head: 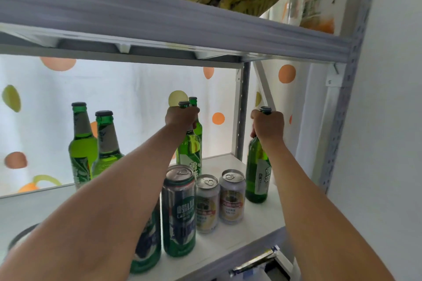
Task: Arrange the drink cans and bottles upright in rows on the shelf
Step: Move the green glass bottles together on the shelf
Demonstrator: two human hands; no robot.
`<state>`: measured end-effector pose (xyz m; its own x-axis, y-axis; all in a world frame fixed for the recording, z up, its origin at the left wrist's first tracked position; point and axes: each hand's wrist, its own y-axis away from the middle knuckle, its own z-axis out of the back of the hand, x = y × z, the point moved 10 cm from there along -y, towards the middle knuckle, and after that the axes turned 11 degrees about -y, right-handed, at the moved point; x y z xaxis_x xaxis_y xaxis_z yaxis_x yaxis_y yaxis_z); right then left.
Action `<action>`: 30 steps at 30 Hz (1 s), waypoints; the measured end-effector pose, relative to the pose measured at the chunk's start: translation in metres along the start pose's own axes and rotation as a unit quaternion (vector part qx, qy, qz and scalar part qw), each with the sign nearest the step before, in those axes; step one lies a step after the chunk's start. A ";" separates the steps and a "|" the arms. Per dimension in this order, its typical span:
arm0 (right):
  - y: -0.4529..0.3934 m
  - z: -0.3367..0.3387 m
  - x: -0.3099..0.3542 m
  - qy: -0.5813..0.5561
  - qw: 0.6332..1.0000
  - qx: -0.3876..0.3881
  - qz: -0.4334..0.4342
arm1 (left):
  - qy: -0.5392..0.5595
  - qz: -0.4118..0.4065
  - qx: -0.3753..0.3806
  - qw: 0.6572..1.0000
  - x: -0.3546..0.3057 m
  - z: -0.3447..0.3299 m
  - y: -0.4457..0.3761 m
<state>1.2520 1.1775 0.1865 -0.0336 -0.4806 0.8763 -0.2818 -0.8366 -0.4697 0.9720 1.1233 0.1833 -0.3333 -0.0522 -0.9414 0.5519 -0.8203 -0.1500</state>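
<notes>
My left hand (pixel 181 117) grips the neck of a green glass bottle (pixel 189 153) standing upright at the middle of the white shelf (pixel 251 219). Another green bottle (pixel 198 128) stands just behind it. My right hand (pixel 268 124) grips the neck of a green bottle (pixel 257 178) near the shelf's right end; it looks upright with its base at the shelf. Two more green bottles (pixel 81 146) (pixel 106 146) stand at the back left. In front stand a tall green can (pixel 179 212), two short silver cans (pixel 207 203) (pixel 231 196), and a second tall green can (pixel 146 244) half hidden under my left forearm.
The shelf above (pixel 159 20) hangs low over the bottle tops and carries yellow-green bags. A grey upright post (pixel 244 109) stands at the back right and a perforated post (pixel 342 121) at the front right. A dotted white cloth hangs behind.
</notes>
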 end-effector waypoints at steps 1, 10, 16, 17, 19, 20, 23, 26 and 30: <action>0.004 0.001 0.003 -0.004 1.000 -0.001 0.012 | -0.006 -0.013 -0.023 1.000 -0.003 0.007 0.002; 0.062 -0.004 0.025 -0.038 0.991 -0.001 0.126 | -0.035 -0.271 -0.232 0.934 -0.070 0.048 0.095; 0.094 0.003 0.099 -0.099 0.955 0.011 0.281 | 0.041 -0.334 -0.244 0.910 -0.099 0.069 0.128; 0.100 0.005 0.110 -0.115 0.948 0.014 0.298 | 0.043 -0.370 -0.254 0.893 -0.105 0.072 0.145; 0.110 0.015 0.129 -0.149 0.934 0.015 0.323 | 0.047 -0.444 -0.272 0.852 -0.115 0.080 0.185; 0.117 0.020 0.139 -0.162 0.927 0.014 0.337 | 0.059 -0.468 -0.273 0.838 -0.119 0.085 0.202; 0.144 0.028 0.178 -0.174 0.896 0.028 0.407 | 0.094 -0.523 -0.269 0.803 -0.137 0.104 0.246; 0.175 0.031 0.218 -0.197 0.862 0.064 0.462 | 0.106 -0.574 -0.253 0.771 -0.156 0.114 0.287; 0.210 0.036 0.257 -0.230 0.837 0.086 0.489 | 0.112 -0.583 -0.275 0.756 -0.159 0.145 0.322</action>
<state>1.2187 0.8686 0.3090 0.2169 -0.9748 -0.0526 -0.1911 0.0105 -0.9815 1.0919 0.7846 0.3288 -0.7348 0.6721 -0.0916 0.2389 0.1301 -0.9623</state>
